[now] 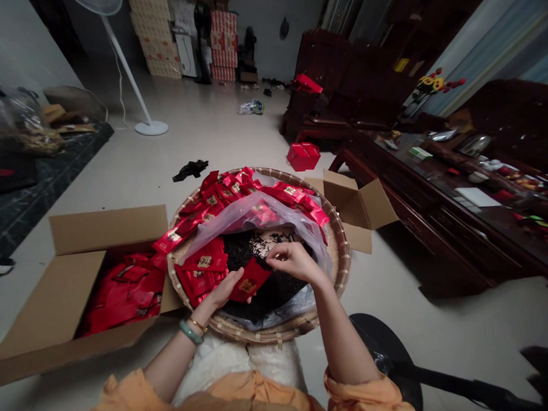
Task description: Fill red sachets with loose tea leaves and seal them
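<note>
My left hand (228, 288) grips a red packet (251, 281) with a gold emblem, tilted over the round woven tray (344, 257). At the packet's upper end, my right hand (292, 259) has its fingers pinched together; dark bits show at the fingertips, too small to make out fully. Below both hands a heap of dark, dry, twisted leaves (279, 293) that look like tea lies in a clear plastic bag (237, 211). A stack of red packets (203, 264) sits left of my left hand. More red packets (229, 191) cover the tray's far side.
An open cardboard box (52, 299) holding many red packets stands at the left. Beyond the tray's right side is another open carton (369, 206). A dark wooden table (393, 174), a black round base (386, 344) and a white fan (151, 127) stand around.
</note>
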Motion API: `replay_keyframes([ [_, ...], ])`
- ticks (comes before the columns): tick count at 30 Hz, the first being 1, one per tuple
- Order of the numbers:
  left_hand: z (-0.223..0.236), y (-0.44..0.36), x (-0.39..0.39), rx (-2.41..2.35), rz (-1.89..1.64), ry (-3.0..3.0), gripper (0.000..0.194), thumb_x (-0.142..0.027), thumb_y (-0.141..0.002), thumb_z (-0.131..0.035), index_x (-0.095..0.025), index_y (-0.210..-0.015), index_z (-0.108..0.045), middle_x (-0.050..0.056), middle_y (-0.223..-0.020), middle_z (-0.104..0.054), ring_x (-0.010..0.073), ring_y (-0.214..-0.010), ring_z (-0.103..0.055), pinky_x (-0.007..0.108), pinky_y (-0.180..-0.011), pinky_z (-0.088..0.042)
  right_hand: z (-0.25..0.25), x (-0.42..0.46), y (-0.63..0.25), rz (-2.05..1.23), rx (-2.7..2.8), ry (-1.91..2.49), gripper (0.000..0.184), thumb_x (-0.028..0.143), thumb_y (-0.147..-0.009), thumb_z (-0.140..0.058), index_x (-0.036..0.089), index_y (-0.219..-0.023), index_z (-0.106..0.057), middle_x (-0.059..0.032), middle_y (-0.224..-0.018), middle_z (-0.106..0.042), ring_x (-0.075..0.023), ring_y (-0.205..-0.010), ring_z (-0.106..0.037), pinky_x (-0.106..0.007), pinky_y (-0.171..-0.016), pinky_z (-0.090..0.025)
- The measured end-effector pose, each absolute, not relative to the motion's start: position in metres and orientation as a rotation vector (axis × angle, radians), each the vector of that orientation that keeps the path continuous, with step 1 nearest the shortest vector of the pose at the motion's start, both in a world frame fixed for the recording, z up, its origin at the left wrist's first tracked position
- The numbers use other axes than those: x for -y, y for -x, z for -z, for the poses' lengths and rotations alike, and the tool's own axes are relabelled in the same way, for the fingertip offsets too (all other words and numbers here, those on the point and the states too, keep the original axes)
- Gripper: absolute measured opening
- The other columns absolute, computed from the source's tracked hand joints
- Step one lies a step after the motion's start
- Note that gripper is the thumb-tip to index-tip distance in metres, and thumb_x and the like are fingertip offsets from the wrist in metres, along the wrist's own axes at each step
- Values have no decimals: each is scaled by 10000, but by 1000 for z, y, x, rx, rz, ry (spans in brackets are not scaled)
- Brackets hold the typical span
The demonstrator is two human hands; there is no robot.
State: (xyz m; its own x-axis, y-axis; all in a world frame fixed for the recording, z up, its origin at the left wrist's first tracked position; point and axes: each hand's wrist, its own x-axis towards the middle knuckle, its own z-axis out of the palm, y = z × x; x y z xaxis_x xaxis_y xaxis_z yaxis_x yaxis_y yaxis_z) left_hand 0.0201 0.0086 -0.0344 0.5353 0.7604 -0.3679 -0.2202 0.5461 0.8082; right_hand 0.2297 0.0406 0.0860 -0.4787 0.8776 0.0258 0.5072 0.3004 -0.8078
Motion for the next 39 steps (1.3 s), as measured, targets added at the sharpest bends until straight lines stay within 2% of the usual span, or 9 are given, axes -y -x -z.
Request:
replay_keyframes([
  [6,30,-22,-9,-778,-711,-667,608,-597,-768,-531,-47,-1015,-611,116,-664,-682,195,-567,-649,262,-503,-494,-64,-50,-236,-1049,1693,1381,270,385,-766,-594,140,-800,-702,-45,-720,-687,-143,-616,-587,-242,-576,-443],
  [13,30,-25,-9,-721,-711,-617,614,-622,-774,-499,-69,-1021,-599,146,-779,-693,230,-677,-670,286,-563,-517,-73,-38,-225,-795,1902,1289,370,403,-813,-576,209,-1127,-604,-74,-1040,-633,-157,-834,-593,-242,-668,-454],
  [16,23,-30,-7,-702,-704,-639,601,-633,-761,-505,-91,-1007,-584,132,-762,-691,210,-614,-660,287,-544,-515,-78,-32,-211,-806,2087,1232,371,442,-772,-630,203,-1055,-629,-50,-929,-650,-152,-790,-578,-234,-664,-421],
  [18,14,-34,-5,-672,-690,-710,574,-613,-715,-580,-107,-986,-562,112,-738,-688,186,-530,-638,279,-500,-506,-75,-32,-204,-725,2143,1283,279,438,-768,-639,173,-850,-660,-25,-763,-632,-136,-700,-545,-228,-634,-382],
  [20,4,-38,-2,-669,-678,-811,535,-540,-650,-689,-120,-944,-537,90,-725,-684,167,-474,-616,261,-455,-488,-68,-35,-200,-676,2152,1326,313,429,-789,-619,156,-636,-603,7,-617,-558,-109,-601,-479,-218,-581,-335],
  [23,-8,-41,1,-752,-664,-897,451,-476,-672,-695,-121,-886,-517,85,-702,-679,158,-453,-610,238,-420,-464,-56,-40,-200,-692,2102,1315,397,432,-798,-605,156,-530,-510,36,-547,-470,-88,-547,-408,-209,-540,-293],
  [28,-8,-43,1,-800,-653,-901,433,-494,-699,-657,-121,-870,-517,95,-723,-681,159,-464,-612,251,-431,-468,-48,-41,-201,-737,2026,1333,400,442,-789,-609,164,-519,-513,41,-530,-457,-93,-541,-411,-214,-544,-307],
  [34,8,-37,-5,-853,-732,-792,556,-627,-708,-576,-106,-904,-567,99,-682,-674,159,-483,-607,243,-452,-458,-60,-33,-206,-519,1892,1312,227,396,-833,-566,190,-871,-656,-51,-834,-606,-166,-790,-524,-275,-718,-412],
  [39,18,-33,-9,-866,-717,-767,636,-675,-752,-465,-102,-994,-594,101,-694,-676,197,-594,-644,273,-518,-486,-62,-30,-206,-411,2136,1252,178,378,-799,-614,207,-794,-664,-62,-841,-591,-213,-884,-486,-331,-788,-417],
])
